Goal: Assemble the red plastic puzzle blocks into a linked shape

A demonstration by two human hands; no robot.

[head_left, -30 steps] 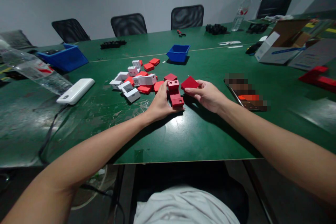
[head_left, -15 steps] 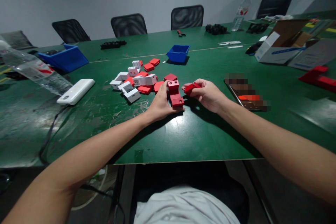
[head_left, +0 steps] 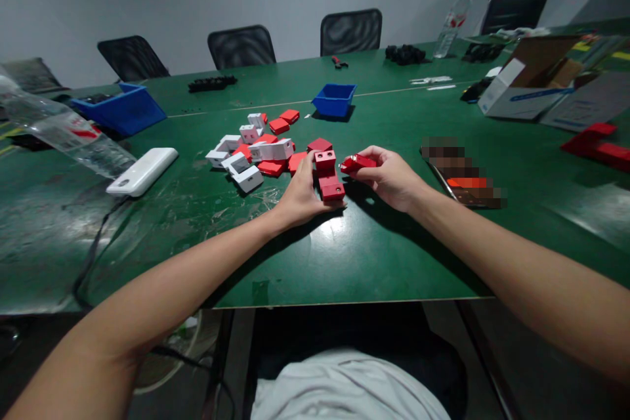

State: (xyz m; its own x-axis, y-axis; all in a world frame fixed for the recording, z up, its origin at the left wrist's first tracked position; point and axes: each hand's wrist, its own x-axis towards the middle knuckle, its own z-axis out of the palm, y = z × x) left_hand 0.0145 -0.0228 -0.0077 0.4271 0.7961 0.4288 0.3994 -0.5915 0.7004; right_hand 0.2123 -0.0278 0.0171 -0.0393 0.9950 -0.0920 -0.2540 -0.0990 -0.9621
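Observation:
My left hand rests on the green table and grips a red plastic housing with two round holes, standing upright. My right hand is closed on a flat red cover piece, held edge-on just right of the housing and almost touching it. Behind them lies a heap of several red pieces and white housings.
A white power bank and a plastic bottle lie at the left. Blue bins stand further back. A phone lies at the right, cardboard boxes beyond it. Chairs line the far edge.
My right hand has turned the red cover from flat-facing to edge-on and brought it left toward the housing. My left hand has stayed put.

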